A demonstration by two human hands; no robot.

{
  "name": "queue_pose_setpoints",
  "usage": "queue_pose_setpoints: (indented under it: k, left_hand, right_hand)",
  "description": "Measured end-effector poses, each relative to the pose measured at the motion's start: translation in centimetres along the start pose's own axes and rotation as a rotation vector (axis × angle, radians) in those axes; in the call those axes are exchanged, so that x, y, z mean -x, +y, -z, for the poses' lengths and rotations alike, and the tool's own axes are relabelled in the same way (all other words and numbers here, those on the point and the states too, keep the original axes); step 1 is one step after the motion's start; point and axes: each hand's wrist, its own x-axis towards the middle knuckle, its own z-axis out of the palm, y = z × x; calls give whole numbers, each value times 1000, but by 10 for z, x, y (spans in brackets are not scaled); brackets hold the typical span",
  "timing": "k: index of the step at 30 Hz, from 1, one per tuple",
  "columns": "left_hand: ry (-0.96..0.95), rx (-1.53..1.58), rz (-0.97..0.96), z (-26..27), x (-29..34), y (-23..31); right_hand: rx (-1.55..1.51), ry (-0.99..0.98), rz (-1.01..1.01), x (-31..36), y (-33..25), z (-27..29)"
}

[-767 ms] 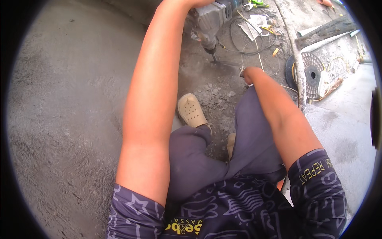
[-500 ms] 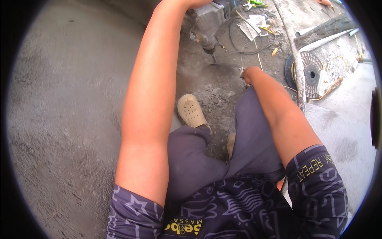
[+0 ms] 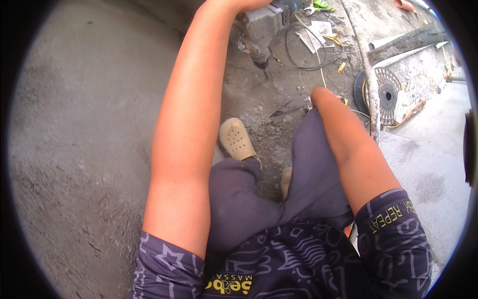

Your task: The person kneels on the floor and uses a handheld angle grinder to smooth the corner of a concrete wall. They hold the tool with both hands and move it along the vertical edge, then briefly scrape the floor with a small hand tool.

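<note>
At the top edge stands a grey and black hammer drill [image 3: 261, 25], tilted, its bit pointing down at the broken ground. My left hand [image 3: 253, 4] rests at the drill's upper part, closed on it; the fingers are mostly cut off by the picture's edge. Below and right of the bit, my right hand [image 3: 321, 94] is closed round the handle of a trowel [image 3: 291, 106]. The trowel's pointed dark blade lies low over loose grey rubble [image 3: 266, 117], and a yellow and black end shows behind the hand.
A beige clog [image 3: 236, 139] on my foot stands beside the rubble. Past the drill lie a looped black cable [image 3: 303, 67], papers and a green-handled tool [image 3: 318, 7]. On the right are a cable spool [image 3: 386, 97], a rough pole [image 3: 371, 74] and pipes. Grey concrete [image 3: 89, 124] spreads on the left.
My right hand has drawn the trowel back toward me and slightly right, away from the drill bit. Its blade now angles down over the rubble. The left hand and drill have hardly moved.
</note>
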Motion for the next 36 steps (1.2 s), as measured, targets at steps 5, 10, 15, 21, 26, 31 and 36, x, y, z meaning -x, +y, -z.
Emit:
queue_pose_setpoints:
  k: [5, 10, 15, 21, 26, 31, 36]
  left_hand:
    - [5, -13, 12, 0, 2, 1]
    - [-3, 3, 7, 8, 12, 4]
    - [36, 55, 7, 8, 20, 1]
    - [13, -25, 46, -1, 12, 5]
    - [18, -12, 27, 0, 21, 9]
    - [46, -5, -32, 4, 30, 14]
    - [31, 0, -42, 7, 37, 14]
  right_hand:
    - [15, -14, 177, 16, 26, 0]
    - [-31, -28, 146, 2, 41, -6]
    - [-98, -106, 125, -17, 44, -18]
    - [-690, 253, -184, 13, 36, -64]
    - [-983, 369, 72, 66, 12, -102]
    - [-1084, 104, 178, 68, -4, -132]
    - [-1693, -147, -1, 60, -19, -202]
